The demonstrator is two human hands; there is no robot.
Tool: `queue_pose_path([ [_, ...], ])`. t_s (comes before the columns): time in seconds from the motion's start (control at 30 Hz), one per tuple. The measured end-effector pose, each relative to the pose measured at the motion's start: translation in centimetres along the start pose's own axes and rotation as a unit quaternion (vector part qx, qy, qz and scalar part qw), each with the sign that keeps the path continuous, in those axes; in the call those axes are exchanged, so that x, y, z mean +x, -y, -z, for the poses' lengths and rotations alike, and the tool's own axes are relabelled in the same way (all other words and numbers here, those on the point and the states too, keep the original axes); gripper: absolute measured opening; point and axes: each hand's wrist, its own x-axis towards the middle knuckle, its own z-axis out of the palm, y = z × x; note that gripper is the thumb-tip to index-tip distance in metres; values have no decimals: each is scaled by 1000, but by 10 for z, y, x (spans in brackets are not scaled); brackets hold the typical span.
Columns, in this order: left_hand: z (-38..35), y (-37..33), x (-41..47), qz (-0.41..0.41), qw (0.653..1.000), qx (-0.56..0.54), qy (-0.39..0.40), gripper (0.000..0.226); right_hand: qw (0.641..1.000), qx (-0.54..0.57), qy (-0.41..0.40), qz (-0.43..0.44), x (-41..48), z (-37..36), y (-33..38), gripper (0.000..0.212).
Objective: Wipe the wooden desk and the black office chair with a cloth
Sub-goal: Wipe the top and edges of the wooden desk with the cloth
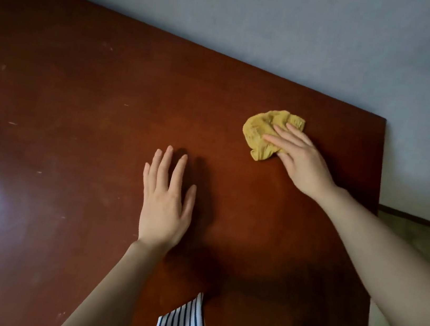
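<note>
A grey-blue wall (308,38) is seen behind a reddish-brown wooden desk (76,115), whose top fills most of the head view; a strip of pale floor (417,246) is visible past its right edge, and a glare patch lies at the lower left. Pale specks and short scuffs are scattered over the left half of the top. A crumpled yellow cloth (262,131) is found on the desk near the far right corner, just inside the far and right edges. It is pressed down by the right hand (300,158), whose fingers are laid straight and close together across the cloth's near-right part, so that most of the bundle sticks out beyond the fingertips toward the wall and to the left. The left hand (165,200) is rested flat on bare wood, fingers straight and slightly spread, well apart from the cloth and nearer the person. A striped garment (183,324) is glimpsed at the bottom edge. The black office chair is not in view. Since the cloth is bunched and only pinned, not gripped, it could be slid out from under the fingers on a quick stroke; being so near the corner, it could also be pushed over the edge. The marked left half could be missed if the strokes are kept to this side.
</note>
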Motion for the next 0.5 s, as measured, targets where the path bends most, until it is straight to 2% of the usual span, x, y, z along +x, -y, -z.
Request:
queue_pose_path([
  [0.2,-6,1,2,-7,1000,8,-3,55,990,-15,-46,-133,71,16,-21,43],
  [0.37,-7,1,2,-5,1000,-7,-14,54,969,-18,-97,-225,103,0,-6,43],
  [0.43,-6,1,3,-2,1000,-18,-18,54,968,-43,-99,-225,99,-8,5,43],
  [0.5,-6,1,4,1,999,-32,-21,54,978,-77,-77,-178,86,-13,16,44],
])
